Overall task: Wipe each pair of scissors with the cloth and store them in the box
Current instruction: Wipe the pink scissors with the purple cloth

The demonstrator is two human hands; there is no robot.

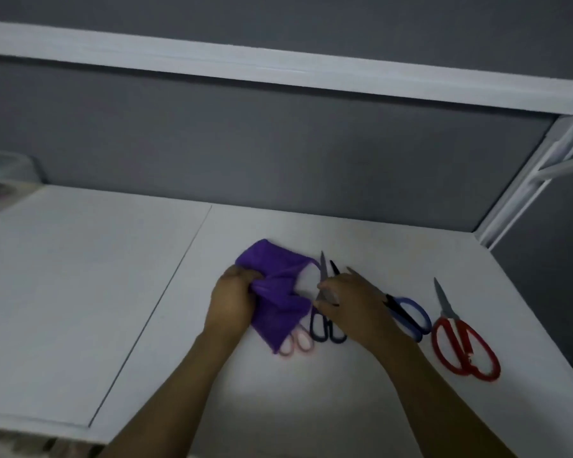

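Both full: left grip (232, 300) clutches cloth (278, 279), right grip (353, 304) pinches navy scissors (322, 271).

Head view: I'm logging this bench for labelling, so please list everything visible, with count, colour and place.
cloth: one, purple, table centre, partly over pink scissors
pink scissors: one, pink, handles showing below cloth
dark scissors: one, navy-black, right of cloth
blue scissors: one, blue, beyond right hand
red scissors: one, red, far right
box: one, clear, far left, blurred
table: one, white
shelf: one, white, above
left hand: grips cloth
right hand: pinches dark scissors' blades
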